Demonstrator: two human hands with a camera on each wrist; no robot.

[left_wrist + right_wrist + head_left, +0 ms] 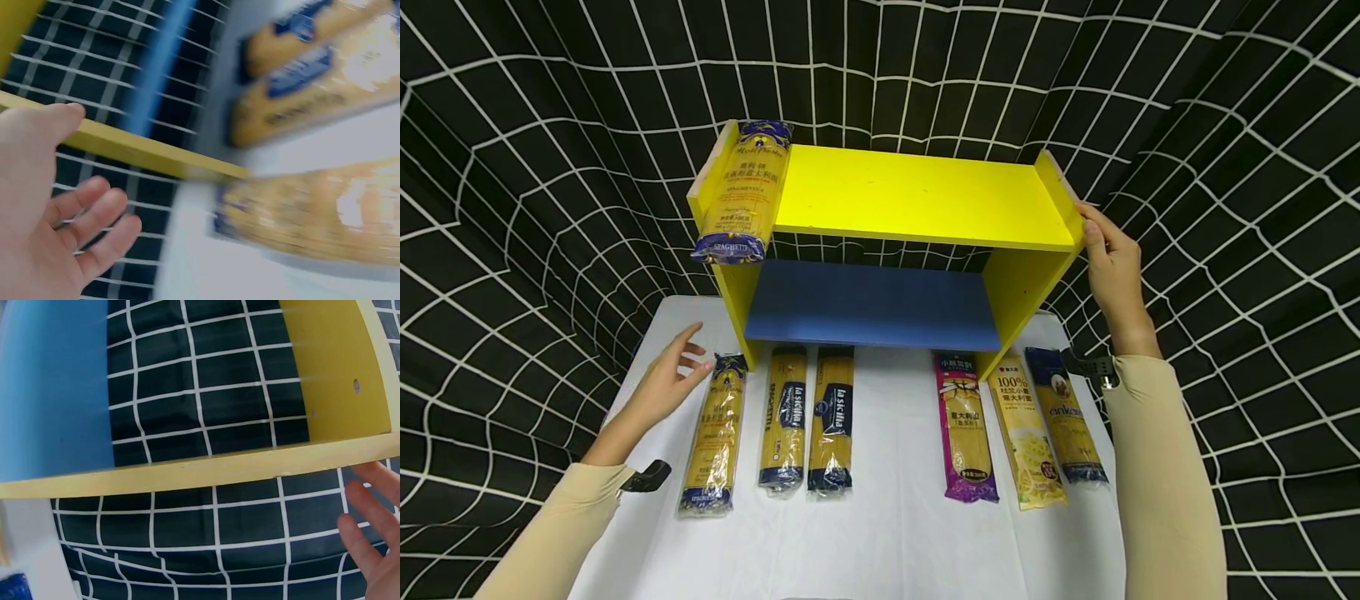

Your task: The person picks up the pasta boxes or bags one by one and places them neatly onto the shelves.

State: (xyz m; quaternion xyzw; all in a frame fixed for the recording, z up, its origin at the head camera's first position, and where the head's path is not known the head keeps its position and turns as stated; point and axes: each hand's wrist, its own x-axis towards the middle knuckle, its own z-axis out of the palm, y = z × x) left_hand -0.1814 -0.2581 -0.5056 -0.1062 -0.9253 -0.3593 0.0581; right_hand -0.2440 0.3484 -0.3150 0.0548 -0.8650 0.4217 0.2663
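Observation:
A two-tier shelf has a yellow upper board (910, 196) and a blue lower board (872, 304). On the upper board, against the left side panel, lies a spaghetti pack (745, 192). My right hand (1115, 265) touches the outside of the right side panel (250, 470) near its top, fingers fairly straight. My left hand (666, 379) hovers left of the shelf, holding nothing, its fingers loosely bent. Nearest to it on the table is another spaghetti pack (715, 437) with blue ends. The left wrist view, somewhat blurred, shows the left hand (69, 212) beside the yellow side panel.
Two La Sicilia spaghetti packs (783, 421) (831, 421) lie before the shelf's left part. Toward the right lie a purple-edged pasta pack (966, 429), a cream pack (1026, 433) and a dark blue-ended pack (1066, 417). White cloth (895, 533) covers the table; black gridded fabric (880, 75) surrounds it.

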